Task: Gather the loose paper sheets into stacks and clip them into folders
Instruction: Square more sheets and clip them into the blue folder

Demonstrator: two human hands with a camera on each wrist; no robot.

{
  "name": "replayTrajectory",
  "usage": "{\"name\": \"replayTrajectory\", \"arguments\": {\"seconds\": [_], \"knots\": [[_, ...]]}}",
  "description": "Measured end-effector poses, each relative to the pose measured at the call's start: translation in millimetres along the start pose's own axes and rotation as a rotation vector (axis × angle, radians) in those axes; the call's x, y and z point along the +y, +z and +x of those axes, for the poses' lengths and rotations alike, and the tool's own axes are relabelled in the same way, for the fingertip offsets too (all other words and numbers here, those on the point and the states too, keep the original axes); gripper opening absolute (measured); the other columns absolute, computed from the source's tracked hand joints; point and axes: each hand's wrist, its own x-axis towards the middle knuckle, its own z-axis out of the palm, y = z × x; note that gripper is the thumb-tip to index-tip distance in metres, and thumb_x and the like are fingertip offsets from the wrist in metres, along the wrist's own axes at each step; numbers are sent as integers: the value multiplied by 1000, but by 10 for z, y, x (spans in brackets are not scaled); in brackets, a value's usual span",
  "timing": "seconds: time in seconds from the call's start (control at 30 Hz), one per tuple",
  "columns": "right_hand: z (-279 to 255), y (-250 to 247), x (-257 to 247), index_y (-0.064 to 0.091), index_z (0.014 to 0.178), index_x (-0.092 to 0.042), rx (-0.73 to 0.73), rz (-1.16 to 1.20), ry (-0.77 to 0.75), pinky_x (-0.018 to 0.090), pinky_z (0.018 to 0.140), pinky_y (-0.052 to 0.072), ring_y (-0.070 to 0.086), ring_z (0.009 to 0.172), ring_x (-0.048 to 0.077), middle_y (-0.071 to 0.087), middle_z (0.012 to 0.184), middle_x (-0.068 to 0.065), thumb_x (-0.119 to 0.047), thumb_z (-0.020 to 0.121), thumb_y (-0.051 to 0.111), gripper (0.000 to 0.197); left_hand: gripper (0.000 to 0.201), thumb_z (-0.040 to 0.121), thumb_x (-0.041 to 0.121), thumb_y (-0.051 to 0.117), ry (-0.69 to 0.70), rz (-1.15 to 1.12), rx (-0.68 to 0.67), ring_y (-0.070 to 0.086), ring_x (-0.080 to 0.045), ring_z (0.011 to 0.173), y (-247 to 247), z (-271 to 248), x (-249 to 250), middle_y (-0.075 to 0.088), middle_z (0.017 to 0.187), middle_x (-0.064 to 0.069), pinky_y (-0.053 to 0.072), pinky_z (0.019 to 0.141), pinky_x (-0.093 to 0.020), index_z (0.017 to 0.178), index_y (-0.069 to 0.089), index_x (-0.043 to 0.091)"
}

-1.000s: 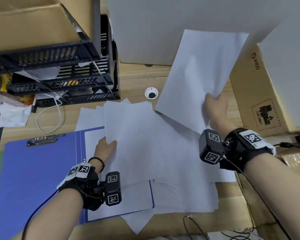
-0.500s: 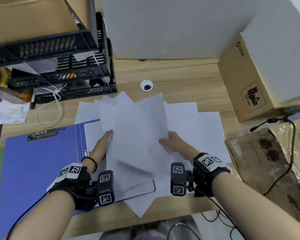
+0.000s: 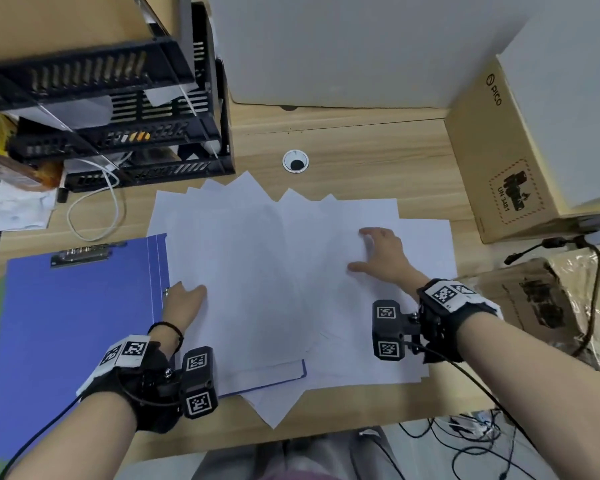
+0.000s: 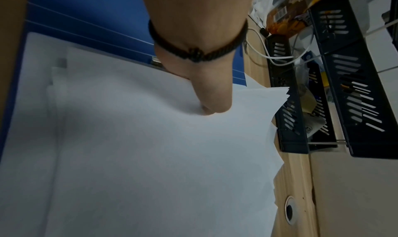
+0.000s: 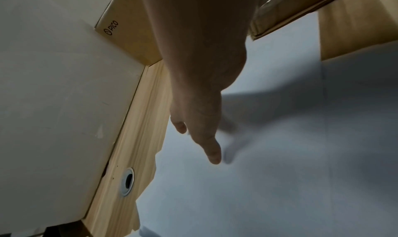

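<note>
Desk edge [image 3: 326, 434] under fanned sheets [image 3: 274, 271]

Matt white paper sheets [image 3: 278, 271] fan across a pale wood-grain desk [image 3: 378, 157] beside a smooth blue plastic folder [image 3: 73, 323] with a shiny metal clip [image 3: 80, 253], black slotted plastic trays [image 3: 118, 98] and a matt brown cardboard box [image 3: 492, 157]
</note>
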Motion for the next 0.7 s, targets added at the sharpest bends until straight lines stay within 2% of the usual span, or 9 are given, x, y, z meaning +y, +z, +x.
{"name": "replayTrajectory", "arguments": {"seconds": [0.1,0.17,0.27,0.33,0.4,0.5,0.63,0.7], "knots": [[198,-7,-5,29,147,-12,-5,-63,-31,37,115,17,17,144,31,27,152,17,-43,65,85,104,17,93,11,48,-33,-35,-26,47,-22,75,-4,-3,-23,46,73,0,36,61,-26,76,48,14],[300,5,-60,24,149,-11,-23,-154,-79,42,115,19,18,142,34,24,151,19,-48,58,87,117,19,93,12,48,-44,-47,-33,47,-21,78,2,-23,-9,46,74,0,35,60,-25,74,48,13],[386,47,-115,18,150,-12,-74,-244,-124,45,117,19,13,144,35,17,154,21,-47,54,89,124,26,95,13,47,-65,-62,-21,44,-16,69,23,-79,25,41,74,3,33,60,-24,70,42,19],[404,56,-148,18,150,-13,-78,-251,-115,43,117,17,9,145,35,15,154,20,-42,57,89,121,29,96,13,47,-79,-83,-5,40,-11,65,41,-110,47,37,74,6,32,59,-24,69,39,20],[409,61,-194,23,148,-13,-39,-284,-110,41,111,25,19,140,35,23,149,18,-42,58,89,115,30,96,13,46,-88,-90,11,39,-10,65,60,-128,63,36,74,7,32,61,-26,68,38,21],[404,82,-293,30,143,-13,2,-309,-96,40,103,31,31,129,34,35,138,14,-42,60,87,104,26,95,11,46,-101,-105,14,44,-18,70,64,-108,62,39,74,4,33,60,-26,70,42,18],[415,115,-410,39,130,-14,-26,-341,-58,41,96,30,43,118,31,50,126,10,-42,68,82,80,24,95,11,47,-116,-105,1,44,-18,71,51,-92,80,42,74,2,33,59,-24,72,44,16],[420,120,-444,44,124,-12,-58,-332,-43,41,94,32,45,116,31,51,123,10,-42,69,81,73,23,94,11,46,-120,-96,-13,44,-20,72,41,-77,65,44,73,-1,33,59,-26,72,44,15]]}}
